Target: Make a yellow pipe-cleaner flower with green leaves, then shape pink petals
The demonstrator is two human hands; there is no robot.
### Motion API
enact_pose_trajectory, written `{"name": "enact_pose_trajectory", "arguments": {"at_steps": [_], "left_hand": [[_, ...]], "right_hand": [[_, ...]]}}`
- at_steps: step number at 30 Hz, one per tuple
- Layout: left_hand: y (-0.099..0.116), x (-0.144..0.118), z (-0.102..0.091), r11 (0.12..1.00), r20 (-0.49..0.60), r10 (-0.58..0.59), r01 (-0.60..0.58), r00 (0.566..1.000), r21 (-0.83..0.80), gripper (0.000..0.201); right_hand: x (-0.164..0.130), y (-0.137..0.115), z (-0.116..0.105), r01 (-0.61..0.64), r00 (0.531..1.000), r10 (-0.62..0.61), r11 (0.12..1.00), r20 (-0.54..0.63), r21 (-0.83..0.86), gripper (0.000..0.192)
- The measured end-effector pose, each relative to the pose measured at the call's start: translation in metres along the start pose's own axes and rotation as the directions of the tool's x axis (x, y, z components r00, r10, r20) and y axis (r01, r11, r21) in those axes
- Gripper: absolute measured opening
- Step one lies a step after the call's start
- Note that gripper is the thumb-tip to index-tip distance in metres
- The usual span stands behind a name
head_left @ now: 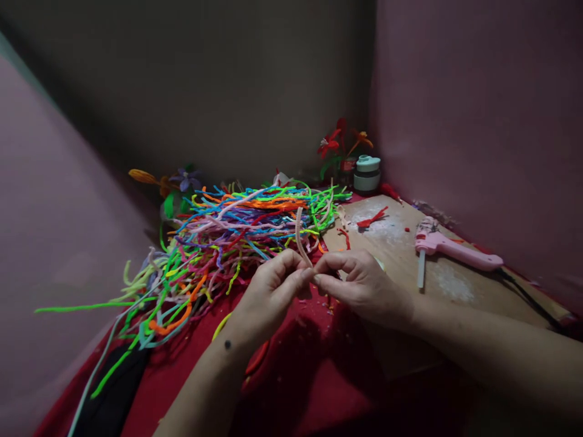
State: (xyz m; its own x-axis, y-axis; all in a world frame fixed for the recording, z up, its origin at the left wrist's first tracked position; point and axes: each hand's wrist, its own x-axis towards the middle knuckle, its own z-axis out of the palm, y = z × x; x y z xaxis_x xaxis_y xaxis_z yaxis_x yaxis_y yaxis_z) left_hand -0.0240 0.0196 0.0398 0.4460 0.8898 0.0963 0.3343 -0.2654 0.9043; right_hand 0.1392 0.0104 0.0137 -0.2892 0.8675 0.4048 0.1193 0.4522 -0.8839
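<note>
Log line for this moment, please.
left hand + right hand: pinch pale pink pipe cleaner | pipe cleaner pile behind | glue gun right

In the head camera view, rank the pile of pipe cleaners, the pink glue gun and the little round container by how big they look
1. Pile of pipe cleaners.
2. Pink glue gun.
3. Round container, though it stands farther back, so it may look smaller than it is.

A red-covered surface (314,370) carries a heap of coloured pipe cleaners (218,243) at left and a wooden board (401,255) at right.
</note>
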Motion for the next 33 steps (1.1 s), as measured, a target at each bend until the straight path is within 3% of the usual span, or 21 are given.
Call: {"name": "enact_pose_trajectory", "arguments": {"at_steps": [2, 4, 7, 9, 11, 14, 17, 19, 22, 26, 28, 29, 31, 33], "left_hand": [[0.0, -0.001, 0.001, 0.995, -0.048, 0.043, -0.038, 0.998, 0.09, 0.02], [0.0, -0.002, 0.001, 0.991, -0.086, 0.064, -0.053, 0.994, 0.121, 0.022], [-0.001, -0.002, -0.001, 0.996, -0.111, 0.05, -0.041, 0.993, 0.079, 0.021], [-0.002, -0.001, -0.001, 0.993, -0.138, 0.06, -0.045, 0.989, 0.111, 0.02], [-0.005, 0.0, 0.0, 0.96, -0.186, 0.158, -0.107, 0.97, 0.26, 0.017], [-0.011, 0.001, 0.002, 0.783, -0.169, 0.411, -0.251, 0.896, 0.569, 0.012], [-0.017, 0.002, 0.004, 0.642, -0.096, 0.525, -0.32, 0.846, 0.697, 0.011], [-0.018, 0.002, 0.004, 0.642, -0.081, 0.523, -0.33, 0.848, 0.692, 0.01], [-0.014, 0.0, 0.003, 0.721, -0.094, 0.437, -0.286, 0.895, 0.631, 0.01], [-0.004, -0.003, -0.001, 0.853, -0.087, 0.227, -0.156, 0.97, 0.498, 0.015], [0.0, -0.004, -0.003, 0.895, -0.064, 0.146, -0.104, 0.987, 0.434, 0.017], [0.002, -0.004, -0.003, 0.908, -0.053, 0.115, -0.084, 0.992, 0.411, 0.019], [0.005, -0.005, -0.004, 0.92, -0.03, 0.079, -0.062, 0.996, 0.388, 0.02], [0.007, -0.005, -0.003, 0.925, -0.011, 0.06, -0.052, 0.998, 0.376, 0.021]], "right_hand": [[0.003, 0.004, 0.0, -0.14, 0.99, 0.135, 0.976, 0.039, 0.164, 0.01], [0.007, 0.007, 0.0, -0.27, 0.962, 0.24, 0.899, 0.127, 0.346, 0.013], [0.009, 0.009, -0.002, -0.367, 0.929, 0.292, 0.803, 0.227, 0.469, 0.023], [0.009, 0.007, -0.002, -0.387, 0.922, 0.32, 0.797, 0.219, 0.464, 0.026], [0.009, 0.004, -0.001, -0.384, 0.923, 0.346, 0.813, 0.166, 0.438, 0.029], [0.007, 0.002, 0.0, -0.367, 0.929, 0.358, 0.848, 0.097, 0.383, 0.032], [0.007, 0.004, 0.0, -0.313, 0.948, 0.313, 0.898, 0.051, 0.309, 0.031], [0.007, 0.006, 0.0, -0.269, 0.962, 0.27, 0.93, 0.032, 0.25, 0.03], [0.006, 0.01, 0.0, -0.221, 0.975, 0.218, 0.961, 0.037, 0.165, 0.027], [0.003, 0.012, 0.001, -0.065, 0.997, 0.067, 0.997, 0.046, -0.033, 0.024], [0.001, 0.011, 0.001, 0.14, 0.989, -0.145, 0.968, -0.011, -0.207, 0.02], [0.0, 0.01, 0.001, 0.261, 0.957, -0.288, 0.915, -0.045, -0.307, 0.017], [-0.001, 0.007, -0.001, 0.433, 0.84, -0.538, 0.747, -0.075, -0.504, 0.013], [0.0, 0.005, -0.003, 0.489, 0.763, -0.647, 0.594, -0.018, -0.639, 0.016]]}}
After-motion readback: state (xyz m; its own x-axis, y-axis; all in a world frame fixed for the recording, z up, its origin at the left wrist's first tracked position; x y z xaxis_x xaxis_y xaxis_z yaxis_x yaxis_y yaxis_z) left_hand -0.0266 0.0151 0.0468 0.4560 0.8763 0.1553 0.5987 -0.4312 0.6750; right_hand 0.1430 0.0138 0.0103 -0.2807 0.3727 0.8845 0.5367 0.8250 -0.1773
